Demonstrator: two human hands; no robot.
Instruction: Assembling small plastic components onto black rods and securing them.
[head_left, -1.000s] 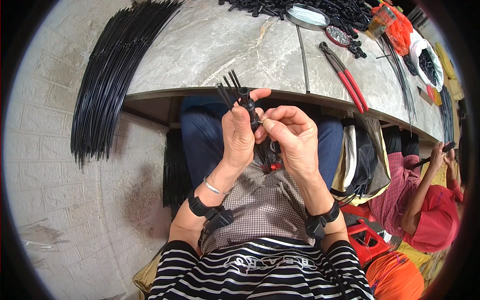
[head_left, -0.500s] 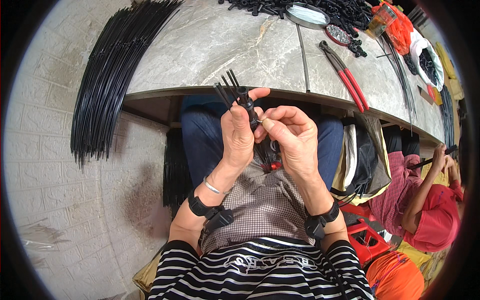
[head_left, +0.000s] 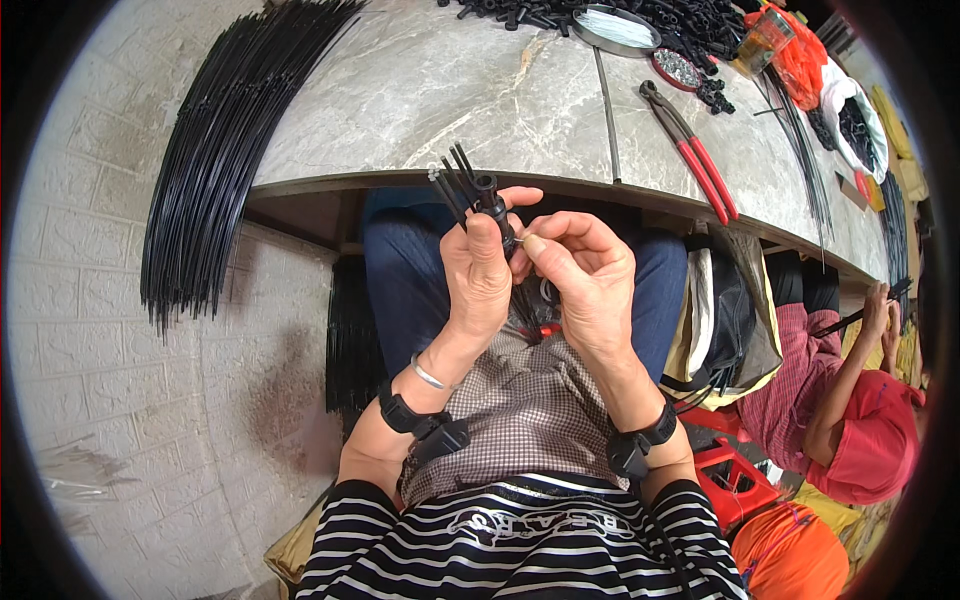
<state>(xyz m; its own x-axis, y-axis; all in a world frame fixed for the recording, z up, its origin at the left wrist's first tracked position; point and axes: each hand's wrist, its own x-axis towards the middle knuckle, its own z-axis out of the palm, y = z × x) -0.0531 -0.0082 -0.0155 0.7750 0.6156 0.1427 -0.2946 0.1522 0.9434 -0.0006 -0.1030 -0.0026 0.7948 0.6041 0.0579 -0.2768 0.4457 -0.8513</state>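
My left hand (head_left: 474,272) is closed around several thin black rods (head_left: 452,190) and a black tubular fitting (head_left: 487,193). The fitting's open end points up, and the rods stand beside it, tilted to the left. My right hand (head_left: 592,285) pinches a thin, light-coloured sliver (head_left: 521,239) between thumb and forefinger, against the side of the fitting; it is too small to name. Its other fingers curl above. Both hands are over my lap, just off the table's near edge. My left fingers hide the lower part of the fitting.
On the grey marbled table (head_left: 420,100) lie red-handled pliers (head_left: 690,150), a single rod (head_left: 607,115), a round tray of white sticks (head_left: 615,30), a red dish of small metal pieces (head_left: 676,69) and heaped black fittings (head_left: 690,18). A large rod bundle (head_left: 235,140) overhangs the left end. A co-worker (head_left: 865,430) sits right.
My hands and the black fitting have dipped very slightly, with the same grips kept. At the far right, the co-worker's hands and black piece have shifted a little.
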